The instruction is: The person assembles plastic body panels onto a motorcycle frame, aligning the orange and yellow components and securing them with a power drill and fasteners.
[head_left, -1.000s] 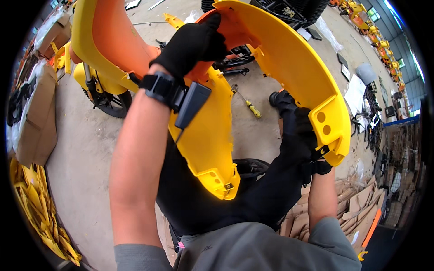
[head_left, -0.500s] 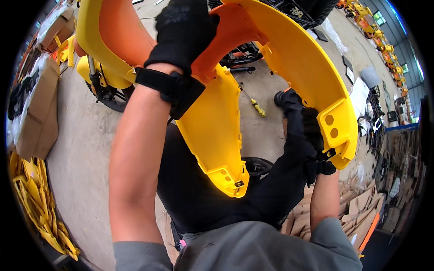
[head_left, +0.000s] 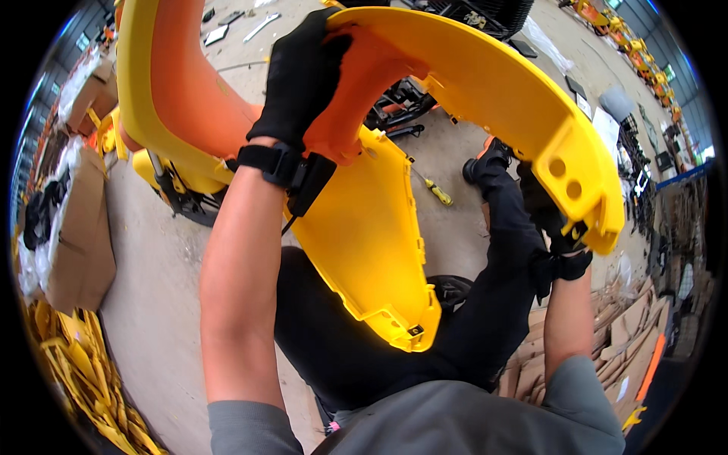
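1. The left hand, in a black glove, is gripping the yellow-and-orange panel at its bend, fingers curled over the upper edge.
2. The right hand, also gloved, is against the panel's other end, just below two round holes. Its fingers are partly hidden behind the plastic, so I cannot tell how far they are closed.
3. The panel spans both hands in a bent, horseshoe-like shape. One yellow side arches from beside the left hand across to the right hand; its orange section sits just right of and below the left hand.
4. The other yellow side hangs below the left hand, between the two forearms, its tapered end in front of the dark trousers.
5. Just left of the left hand stands a yellow-and-orange shield.
6. A screwdriver with a yellow handle lies on the floor between the hands, nearer the right one.
7. A wrench lies beyond the left hand, up and to its left.
8. Flattened cardboard is piled below the right hand, around that forearm.
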Demonstrator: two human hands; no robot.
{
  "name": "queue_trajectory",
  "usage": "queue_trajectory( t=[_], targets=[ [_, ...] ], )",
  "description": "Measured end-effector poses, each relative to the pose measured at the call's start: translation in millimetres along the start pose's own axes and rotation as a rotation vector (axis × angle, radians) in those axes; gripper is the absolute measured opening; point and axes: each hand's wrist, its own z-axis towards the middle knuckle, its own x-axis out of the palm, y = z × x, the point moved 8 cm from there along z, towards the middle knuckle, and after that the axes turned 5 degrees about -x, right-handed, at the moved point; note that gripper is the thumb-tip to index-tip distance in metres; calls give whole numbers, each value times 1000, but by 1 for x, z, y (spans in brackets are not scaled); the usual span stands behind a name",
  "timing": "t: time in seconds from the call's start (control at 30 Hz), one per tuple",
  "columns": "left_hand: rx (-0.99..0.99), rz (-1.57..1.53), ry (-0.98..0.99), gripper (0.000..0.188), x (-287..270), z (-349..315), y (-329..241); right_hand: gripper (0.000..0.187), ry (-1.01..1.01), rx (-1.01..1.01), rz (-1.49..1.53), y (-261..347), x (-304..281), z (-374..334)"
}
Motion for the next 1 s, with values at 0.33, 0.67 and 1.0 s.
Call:
queue_trajectory(
  t=[0.33, 0.67, 1.0],
  targets=[
    [-441, -207, -218, 26, -62, 9, 55, 29, 445, 200, 372, 39, 140, 29],
    [-487, -369, -249, 27, -98, 7, 24, 39, 377, 230, -75, -11, 113, 41],
    [-537, -439, -188, 22, -98, -8, -7, 19, 409, 211, -158, -80, 104, 124]
  ],
)
